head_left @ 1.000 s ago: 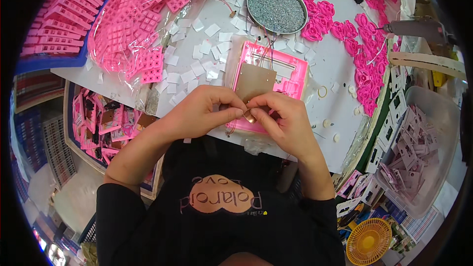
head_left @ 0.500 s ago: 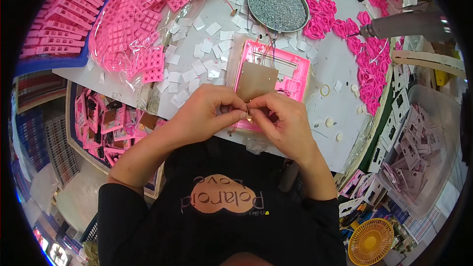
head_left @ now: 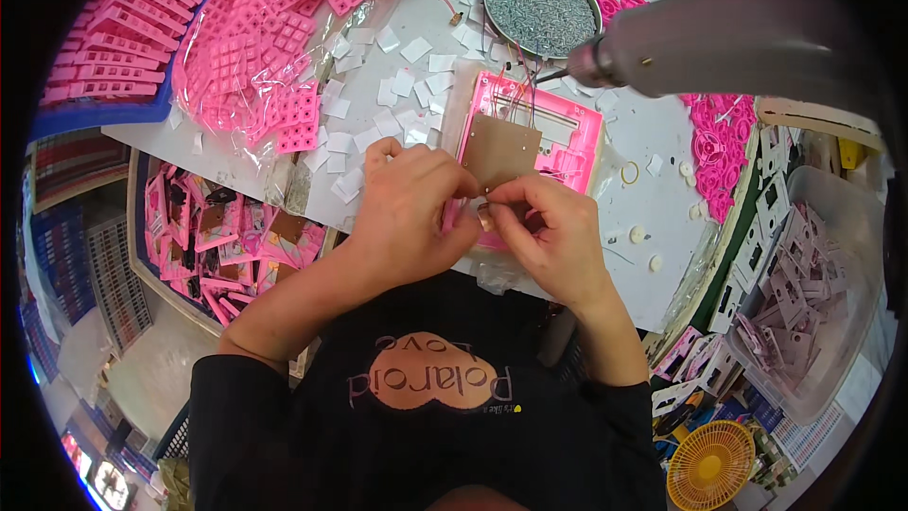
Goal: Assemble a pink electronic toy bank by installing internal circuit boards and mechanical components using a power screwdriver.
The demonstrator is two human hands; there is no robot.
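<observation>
A pink plastic housing (head_left: 579, 137) lies in front of me, with a brown circuit board (head_left: 501, 151) on it and thin wires (head_left: 515, 99) at its far end. Over its near edge, my right hand (head_left: 553, 232) pinches a small shiny metal piece (head_left: 486, 218) between thumb and forefinger; its exact kind is too small to tell. My left hand (head_left: 411, 213) is close beside it on the left, fingers bent, with a gap between thumb and forefinger where pink shows through. Nothing can be seen held in it.
An electric screwdriver (head_left: 700, 43) hangs at the right, its bit above the housing's far end. Beyond stands a round tray of screws (head_left: 539, 9). White paper squares (head_left: 388, 121) are scattered leftward, near bagged pink keypads (head_left: 246, 57). Pink rings (head_left: 714, 151) lie at right.
My left thumb and forefinger have parted, and that hand has moved slightly off the metal piece. The electric screwdriver has swung leftward over the table. The housing has shifted slightly right.
</observation>
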